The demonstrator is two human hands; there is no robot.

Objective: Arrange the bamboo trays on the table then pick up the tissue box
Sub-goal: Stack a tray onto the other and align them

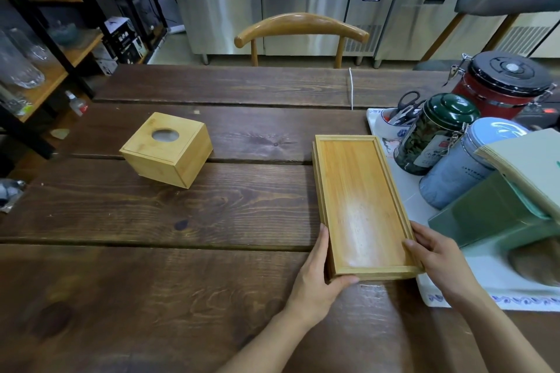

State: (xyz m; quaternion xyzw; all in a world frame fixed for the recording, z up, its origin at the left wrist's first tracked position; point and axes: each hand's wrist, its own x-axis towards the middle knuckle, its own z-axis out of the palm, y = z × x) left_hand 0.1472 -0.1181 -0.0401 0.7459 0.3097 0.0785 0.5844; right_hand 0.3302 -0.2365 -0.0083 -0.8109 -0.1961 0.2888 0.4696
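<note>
Nearest to me, the person's left hand (318,269) is wrapped round the near left corner of the stacked bamboo trays (363,200), thumb hooked under the near edge and fingers (323,239) laid flat up the left side. The right hand (436,254) presses against the right rim close to the near corner, thumb on top of the rim, fingers curled down the outside where I cannot see their tips. Both hands are closed on the stack. A second tray shows as a lip poking out along the left side, so the two are not yet square. They look stiff, light and smooth, likely to slide over one another, so squeezing the long sides near the corners seems the sound hold. Just past the right fingers lies a white cloth (472,278) carrying tins and a green box, crowding that side. Well beyond the left fingertips, further up the dark wooden table (151,251), sits the tissue box (166,150), a bamboo cube with a round hole on top, untouched. It looks rigid and light; gripping two opposite walls from above should serve. Beyond it stands a chair (303,27).
</note>
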